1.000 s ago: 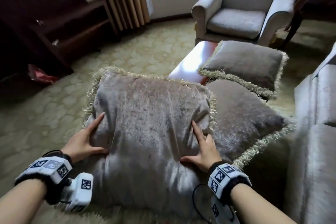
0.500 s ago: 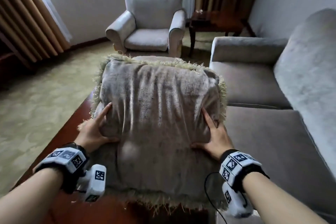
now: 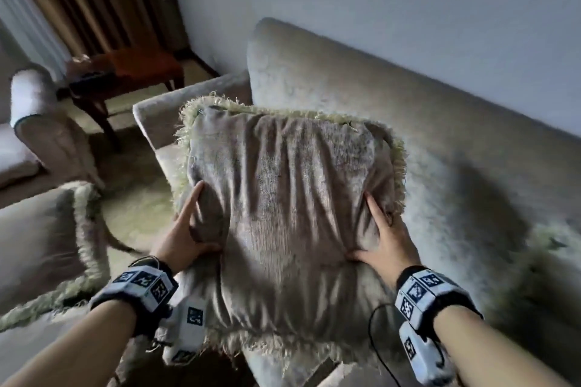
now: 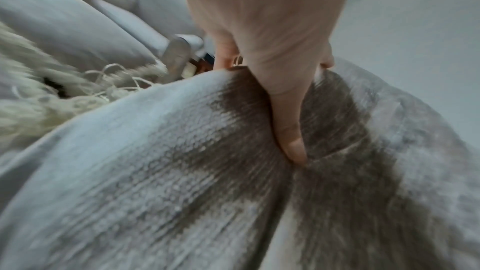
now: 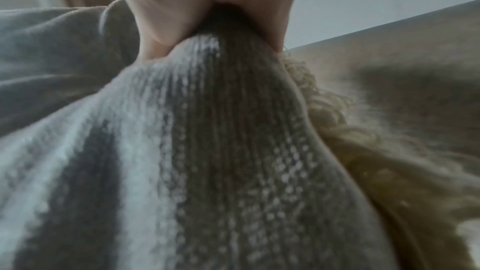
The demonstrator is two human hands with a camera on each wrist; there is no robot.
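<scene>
- cushion [image 3: 292, 198] has swung right, away from the other cushion [image 3: 41, 245], and is now in front of the sofa [image 3: 456, 135] back.
- left hand [image 3: 180, 237] bunches its edge deeper.

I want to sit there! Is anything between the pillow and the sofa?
Nothing visible. The left hand and right hand grip the pillow just in front of the sofa backrest; the seat under it is hidden.

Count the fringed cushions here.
2. The held cushion is gripped by left hand and right hand before the sofa; the second cushion lies lower left. Blurred fringe far right may be a third.
</scene>
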